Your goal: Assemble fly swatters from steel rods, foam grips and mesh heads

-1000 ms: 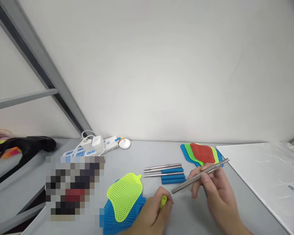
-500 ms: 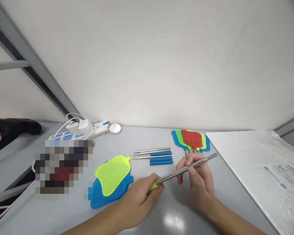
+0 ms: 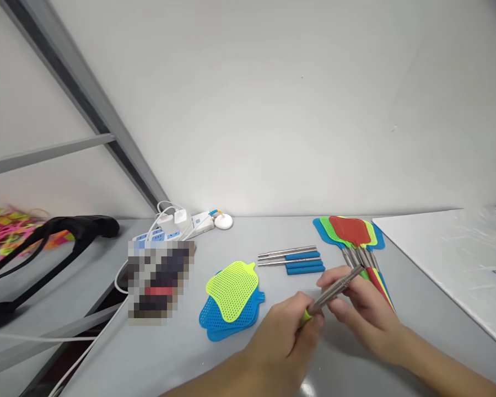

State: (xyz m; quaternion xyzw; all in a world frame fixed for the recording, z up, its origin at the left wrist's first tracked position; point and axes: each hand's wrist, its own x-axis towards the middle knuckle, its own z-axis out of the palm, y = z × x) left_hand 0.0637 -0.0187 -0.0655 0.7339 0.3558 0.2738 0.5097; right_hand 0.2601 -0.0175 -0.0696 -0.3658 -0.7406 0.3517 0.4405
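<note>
My left hand point(image 3: 287, 333) is closed around the yellow-green grip point(image 3: 306, 316) of a silver telescopic fly swatter handle point(image 3: 333, 293). The handle slants up to the right, its stepped metal end bare. My right hand point(image 3: 367, 306) has its fingers and thumb on either side of the metal tube, somewhat blurred. Left of my hands, a yellow-green swatter head point(image 3: 233, 289) lies on top of blue swatter heads point(image 3: 215, 322). Beyond my hands lie several metal handles with blue grips point(image 3: 303, 267). Behind my right hand is a fanned stack of assembled fly swatters, a red one point(image 3: 351, 230) uppermost.
A power strip point(image 3: 202, 221) with white plugs and a round white object point(image 3: 224, 221) stand by the wall. A pixelated item point(image 3: 161, 281) lies at the left. Black straps point(image 3: 78, 231) and colourful strands point(image 3: 20, 231) are farther left. A white plastic-wrapped sheet point(image 3: 446, 248) covers the right side.
The view has turned left, so the things on the table appear farther right. The handle now points more toward the wall and looks shorter. My left hand still holds its grip.
</note>
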